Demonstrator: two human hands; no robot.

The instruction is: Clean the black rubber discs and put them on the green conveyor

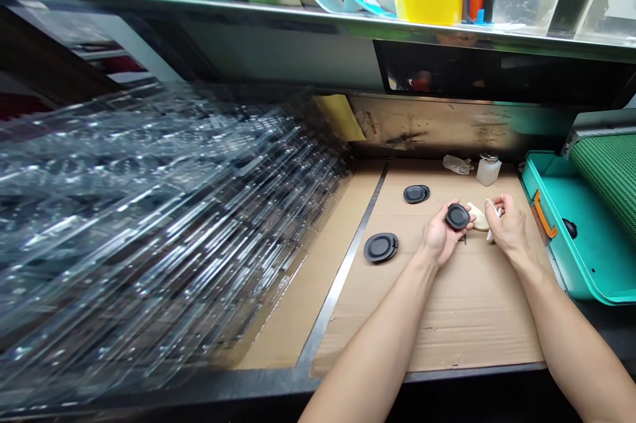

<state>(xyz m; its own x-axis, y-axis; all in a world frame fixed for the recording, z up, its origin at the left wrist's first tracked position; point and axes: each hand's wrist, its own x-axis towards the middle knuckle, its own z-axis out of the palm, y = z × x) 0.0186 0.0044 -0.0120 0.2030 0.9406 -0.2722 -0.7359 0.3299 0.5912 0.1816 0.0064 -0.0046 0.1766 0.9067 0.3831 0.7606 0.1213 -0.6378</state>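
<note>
Black round disc [458, 216] sits cradled between the fingers and thumb of the left hand [440, 239], while the right hand [509, 227] pinches a small white object [493, 219] beside a cream pad [477, 218]. With so light a hold, the disc could slip onto the cardboard sheet [437, 337] or knock the black disc stacks [380, 247].

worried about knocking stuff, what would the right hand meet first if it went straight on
The right hand would probably meet the cream pad first, just ahead of it, though depth is unclear and they may already touch.
</note>
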